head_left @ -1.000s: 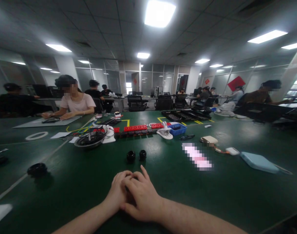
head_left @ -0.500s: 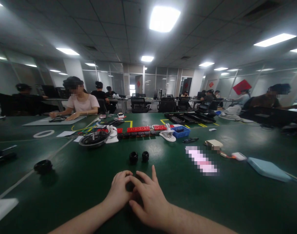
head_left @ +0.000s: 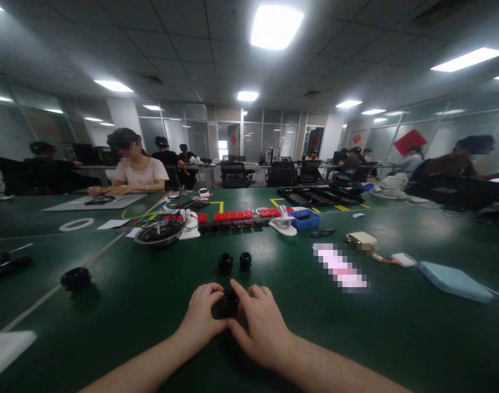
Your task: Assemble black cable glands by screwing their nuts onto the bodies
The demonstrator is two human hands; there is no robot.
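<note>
Between my two hands sits a small glossy black round part (head_left: pixel 230 299), mostly covered by fingers; its exact kind does not show. My left hand (head_left: pixel 202 312) is curled around its left side, thumb low and fingertips at the top. From the other side, my right hand (head_left: pixel 262 323) closes on it with index finger and thumb, the other fingers bent. Just beyond the fingers, two similar black ring-shaped parts stand side by side, the left one (head_left: pixel 225 263) slightly bigger than the right one (head_left: pixel 245 261).
On the green table (head_left: pixel 151 305) lie a larger black ring part (head_left: pixel 76 279) at left, a glass bowl (head_left: pixel 158 234), red-topped blocks (head_left: pixel 233 215), a white clamp stand (head_left: pixel 284 222), a blue bin (head_left: pixel 306 219) and a light-blue case (head_left: pixel 455 281). A co-worker (head_left: pixel 137 169) sits opposite.
My right hand has bent its raised fingers and drawn in against the black part, which shows more between the hands now. The view has shifted slightly.
</note>
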